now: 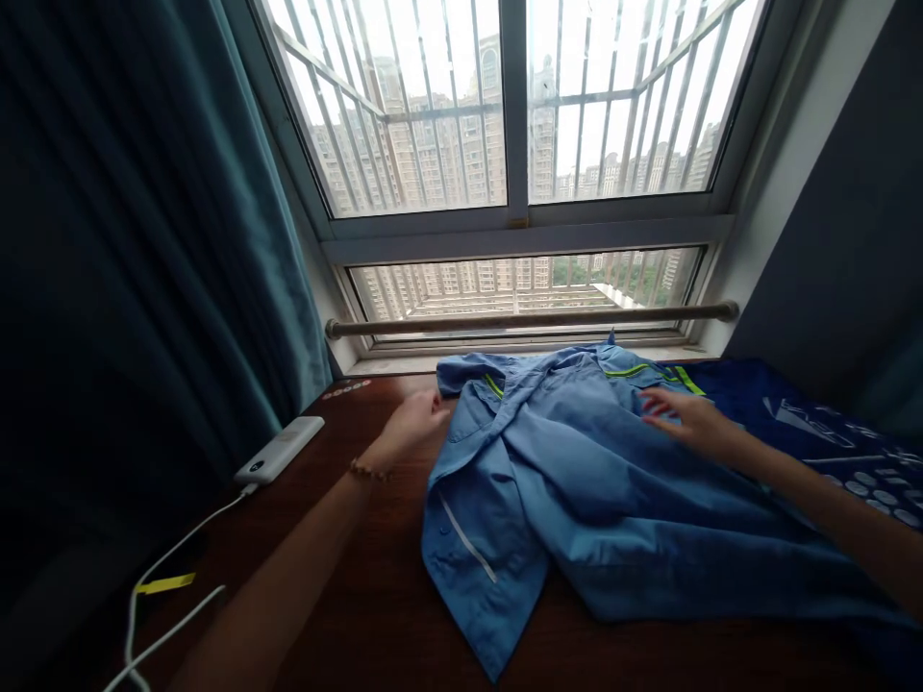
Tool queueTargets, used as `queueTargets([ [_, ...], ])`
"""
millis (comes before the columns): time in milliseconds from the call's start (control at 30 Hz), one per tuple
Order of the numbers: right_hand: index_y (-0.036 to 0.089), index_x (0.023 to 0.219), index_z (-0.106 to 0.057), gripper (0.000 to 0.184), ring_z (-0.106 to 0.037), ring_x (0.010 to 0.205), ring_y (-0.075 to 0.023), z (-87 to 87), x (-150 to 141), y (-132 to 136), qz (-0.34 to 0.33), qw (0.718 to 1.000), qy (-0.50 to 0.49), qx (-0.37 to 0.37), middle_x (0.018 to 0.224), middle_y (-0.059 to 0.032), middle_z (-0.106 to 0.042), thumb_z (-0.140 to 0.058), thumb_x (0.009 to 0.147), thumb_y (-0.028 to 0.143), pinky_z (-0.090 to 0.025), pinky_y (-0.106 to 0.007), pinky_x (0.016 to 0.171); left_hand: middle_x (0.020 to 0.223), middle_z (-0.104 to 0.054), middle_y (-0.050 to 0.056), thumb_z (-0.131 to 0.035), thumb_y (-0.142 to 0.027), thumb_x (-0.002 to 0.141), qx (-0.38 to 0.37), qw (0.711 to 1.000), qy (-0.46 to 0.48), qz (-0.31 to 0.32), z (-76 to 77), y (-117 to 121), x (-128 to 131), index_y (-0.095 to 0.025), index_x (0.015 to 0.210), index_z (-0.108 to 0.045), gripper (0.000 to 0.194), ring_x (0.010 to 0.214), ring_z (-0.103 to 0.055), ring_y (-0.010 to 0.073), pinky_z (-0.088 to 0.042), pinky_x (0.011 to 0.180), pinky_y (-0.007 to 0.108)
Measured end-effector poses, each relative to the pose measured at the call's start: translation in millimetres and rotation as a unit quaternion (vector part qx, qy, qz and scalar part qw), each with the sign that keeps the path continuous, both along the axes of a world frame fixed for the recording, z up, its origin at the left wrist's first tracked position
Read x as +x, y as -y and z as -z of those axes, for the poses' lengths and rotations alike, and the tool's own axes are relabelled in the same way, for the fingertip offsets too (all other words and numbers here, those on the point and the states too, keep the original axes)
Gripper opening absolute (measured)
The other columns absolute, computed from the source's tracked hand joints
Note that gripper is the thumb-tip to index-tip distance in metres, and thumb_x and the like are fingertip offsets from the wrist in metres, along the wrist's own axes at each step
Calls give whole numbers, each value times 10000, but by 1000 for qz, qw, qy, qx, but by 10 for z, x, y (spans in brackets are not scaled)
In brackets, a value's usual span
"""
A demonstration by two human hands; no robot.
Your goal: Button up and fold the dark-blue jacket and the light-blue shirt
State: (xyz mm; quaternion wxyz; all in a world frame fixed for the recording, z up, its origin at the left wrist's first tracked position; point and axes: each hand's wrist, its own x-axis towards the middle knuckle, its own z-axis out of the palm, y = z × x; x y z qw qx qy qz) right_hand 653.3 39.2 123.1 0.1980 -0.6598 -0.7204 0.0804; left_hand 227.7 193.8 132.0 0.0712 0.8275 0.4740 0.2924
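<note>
A light blue work jacket (pixel 598 471) with yellow-green piping lies spread and rumpled on a dark reddish-brown wooden surface (pixel 346 577). One front corner, with a white strip on it, points toward me. Just left of the jacket's short sleeve, my left hand (pixel 416 420) has its fingers curled in; whether they pinch any cloth is hidden. My right hand (pixel 682 420) is over the upper right part of the jacket, fingers apart and holding nothing. Whether its fingertips touch the fabric, I cannot tell.
A white power bank (pixel 281 450) with a white cable (pixel 180 543) and yellow tag (pixel 165 583) lies at left, by a blue curtain (pixel 237 240). Dark blue printed fabric (pixel 814 423) lies at right. Behind the jacket runs a horizontal rail (pixel 534 319) before the window.
</note>
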Motion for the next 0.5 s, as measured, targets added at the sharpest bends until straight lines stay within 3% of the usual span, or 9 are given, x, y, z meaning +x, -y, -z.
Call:
queueTargets([
  [67, 273, 1209, -466, 402, -525, 1048, -206, 125, -323, 605, -155, 985, 48, -53, 1174, -42, -543, -464, 807, 269, -431, -324, 895, 706, -567, 27, -625, -301, 682, -51, 995, -73, 45, 174, 600, -51, -181, 719, -566, 138, 638, -544, 172, -405, 576, 270],
  [100, 295, 1231, -448, 460, -501, 1082, -209, 226, -458, 862, -190, 976, 91, -52, 1211, -28, -520, -471, 782, 196, -423, -331, 910, 824, -583, 38, -578, -277, 725, -65, 990, -103, 74, 251, 917, -41, -190, 831, -575, 137, 717, -562, 170, -426, 630, 263],
  [167, 258, 1295, -385, 671, -434, 1155, -273, 481, -653, 1202, -211, 961, 180, -11, 1291, -57, -453, -478, 668, 38, -396, -408, 935, 1037, -557, 44, -526, -232, 763, -85, 972, -147, 162, 397, 1495, 71, -212, 1031, -535, 268, 835, -571, 147, -445, 731, 238],
  [233, 214, 1313, -364, 770, -427, 1149, -316, 732, -739, 1273, -197, 949, 245, 22, 1309, -98, -429, -453, 593, -43, -412, -446, 895, 1246, -452, 79, -533, -247, 765, -76, 948, -199, 237, 552, 1898, 278, -213, 1253, -380, 512, 938, -562, 157, -457, 783, 238],
  [300, 181, 1271, -421, 712, -493, 1065, -299, 887, -730, 1134, -167, 947, 271, 34, 1237, -126, -490, -417, 605, -68, -451, -410, 818, 1262, -429, 147, -502, -259, 786, -39, 934, -275, 224, 721, 2076, 509, -147, 1311, -310, 570, 854, -591, 182, -496, 686, 275],
  [367, 157, 1142, -536, 564, -559, 918, -246, 902, -657, 918, -129, 960, 248, 15, 1068, -122, -582, -377, 646, -61, -463, -339, 729, 1128, -512, 173, -429, -159, 812, 8, 922, -343, 180, 868, 2072, 679, -78, 1272, -365, 472, 727, -598, 180, -495, 568, 279],
  [433, 148, 933, -616, 409, -573, 784, -196, 783, -557, 755, -94, 981, 165, -33, 874, -81, -619, -364, 664, -28, -442, -279, 666, 965, -564, 150, -387, -39, 790, 44, 909, -385, 155, 932, 1967, 724, -52, 1143, -491, 369, 694, -587, 180, -483, 550, 270],
  [500, 140, 743, -616, 277, -559, 690, -163, 581, -466, 719, -77, 991, 36, -100, 715, -35, -601, -375, 664, 27, -415, -239, 620, 870, -573, 131, -394, 20, 757, 41, 903, -405, 134, 861, 1821, 618, -64, 954, -588, 289, 733, -583, 188, -480, 603, 269],
])
